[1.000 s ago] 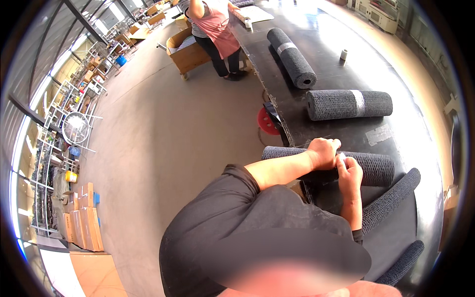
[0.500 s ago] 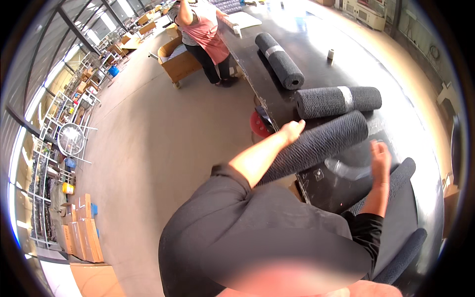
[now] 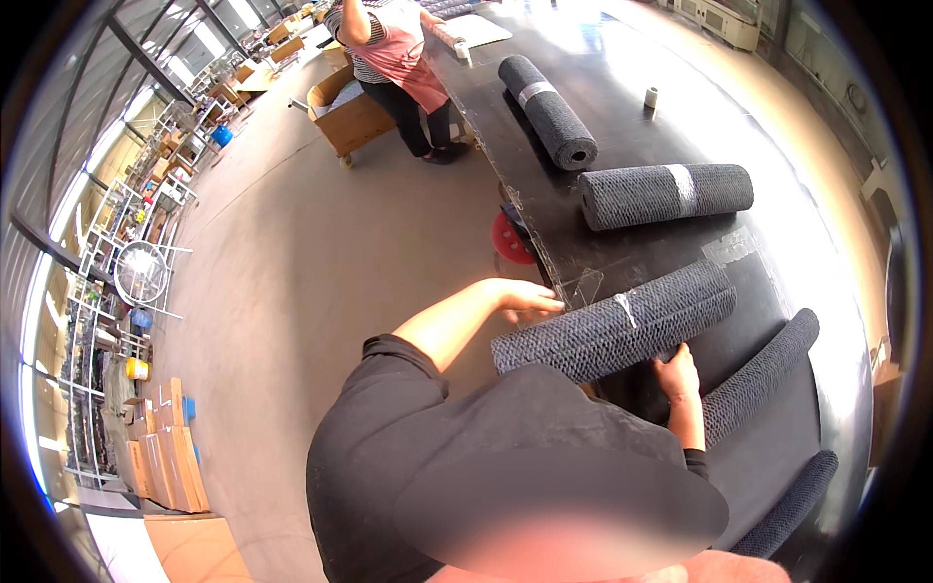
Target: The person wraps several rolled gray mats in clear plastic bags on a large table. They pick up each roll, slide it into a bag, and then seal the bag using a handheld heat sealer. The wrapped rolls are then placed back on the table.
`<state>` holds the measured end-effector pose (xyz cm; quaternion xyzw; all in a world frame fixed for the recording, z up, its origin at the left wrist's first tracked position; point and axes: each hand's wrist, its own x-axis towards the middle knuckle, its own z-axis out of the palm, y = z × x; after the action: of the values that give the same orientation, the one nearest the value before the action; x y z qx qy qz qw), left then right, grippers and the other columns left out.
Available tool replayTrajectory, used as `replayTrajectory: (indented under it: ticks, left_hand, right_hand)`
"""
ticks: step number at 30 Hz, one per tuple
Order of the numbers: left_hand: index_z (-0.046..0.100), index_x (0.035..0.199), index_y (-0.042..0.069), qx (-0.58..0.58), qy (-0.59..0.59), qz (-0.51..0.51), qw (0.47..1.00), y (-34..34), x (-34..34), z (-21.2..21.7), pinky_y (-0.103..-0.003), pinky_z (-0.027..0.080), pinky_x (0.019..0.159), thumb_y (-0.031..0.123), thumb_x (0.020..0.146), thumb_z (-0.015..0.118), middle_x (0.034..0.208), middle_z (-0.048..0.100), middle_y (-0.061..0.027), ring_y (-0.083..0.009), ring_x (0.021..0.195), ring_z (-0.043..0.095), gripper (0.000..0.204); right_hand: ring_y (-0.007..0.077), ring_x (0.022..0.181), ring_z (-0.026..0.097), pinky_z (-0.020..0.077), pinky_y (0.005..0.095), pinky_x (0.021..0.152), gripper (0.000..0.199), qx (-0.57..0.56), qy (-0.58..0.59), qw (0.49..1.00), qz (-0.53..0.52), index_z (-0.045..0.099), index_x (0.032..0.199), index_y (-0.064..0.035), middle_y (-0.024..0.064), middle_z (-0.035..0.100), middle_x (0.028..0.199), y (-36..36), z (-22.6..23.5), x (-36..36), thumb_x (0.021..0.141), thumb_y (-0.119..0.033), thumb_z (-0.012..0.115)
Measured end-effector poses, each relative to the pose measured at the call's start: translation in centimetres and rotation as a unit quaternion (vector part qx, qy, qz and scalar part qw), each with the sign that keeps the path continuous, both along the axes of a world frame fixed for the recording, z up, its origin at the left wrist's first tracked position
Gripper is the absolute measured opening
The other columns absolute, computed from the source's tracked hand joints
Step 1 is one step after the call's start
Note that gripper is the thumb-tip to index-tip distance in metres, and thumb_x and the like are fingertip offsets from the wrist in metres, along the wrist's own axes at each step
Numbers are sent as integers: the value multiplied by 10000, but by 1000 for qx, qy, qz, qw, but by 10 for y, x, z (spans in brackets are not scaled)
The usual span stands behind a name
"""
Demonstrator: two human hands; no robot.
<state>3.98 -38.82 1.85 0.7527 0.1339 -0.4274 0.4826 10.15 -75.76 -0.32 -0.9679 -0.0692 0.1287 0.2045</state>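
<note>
A dark grey textured mat roll lies slantwise in front of me on the black table, its left end reaching past the table edge. Around its middle runs a narrow, wrinkled clear strip. My left hand is open at the far side of the roll, fingers stretched toward the table edge beside a piece of clear film. At the near side, my right hand has its fingers curled against the roll's lower edge; the fingertips are partly hidden.
Two banded mat rolls, one just beyond and another farther off, lie on the table. An unrolled mat with curled ends is at the right. A co-worker stands by a wheeled box. A red stool sits beside the table.
The roll has turned and shifted toward me, and the clear strip now shows on it. My left hand has left its top for the far side; my right hand has come down against it.
</note>
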Motion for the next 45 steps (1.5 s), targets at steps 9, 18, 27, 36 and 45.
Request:
replayTrajectory:
  ticks: [9, 18, 27, 36, 45]
  left_hand:
    - [394, 1411, 133, -462, 57, 291, 836, 11, -120, -88, -572, 298, 1031, 765, 819, 375, 1419, 448, -100, -313, 1297, 411, 866]
    - [480, 1303, 78, -424, -37, 426, 798, -46, -120, -20, -500, 435, 906, 712, 888, 224, 1296, 522, -109, -314, 1077, 542, 800]
    - [109, 1459, 45, -187, -135, 521, 822, -58, -82, -35, -369, 548, 739, 89, 936, 527, 1262, 470, -143, -225, 932, 589, 671]
    - [535, 1183, 1, -48, -288, 363, 885, -14, -62, -19, -291, 495, 764, 193, 868, 652, 1051, 619, -69, -142, 902, 595, 387]
    - [526, 1171, 43, 372, -546, 290, 692, 29, -53, -14, -410, 418, 966, 308, 651, 796, 1175, 529, -170, -333, 1131, 484, 643]
  right_hand:
    - [318, 830, 651, 502, 376, 751, 340, 81, 45, 995, 45, 641, 951, 33, 184, 677, 899, 18, -29, -26, 820, -281, 646]
    - [78, 544, 380, 308, 233, 517, 152, 639, 133, 757, -43, 483, 680, -95, -35, 425, 609, 29, 23, 12, 824, -107, 532]
    - [130, 623, 354, 302, 291, 618, 112, 866, -53, 497, 9, 433, 745, -62, 24, 385, 668, -35, 158, 15, 808, -132, 494]
    - [134, 631, 309, 254, 324, 660, 201, 891, -126, 434, 45, 457, 631, -83, 10, 361, 601, -126, 162, 13, 817, -96, 531]
    - [347, 1234, 470, 262, 526, 1112, 400, 819, -221, 526, -58, 578, 1185, 53, 236, 508, 1287, -129, 134, 1, 895, -214, 511]
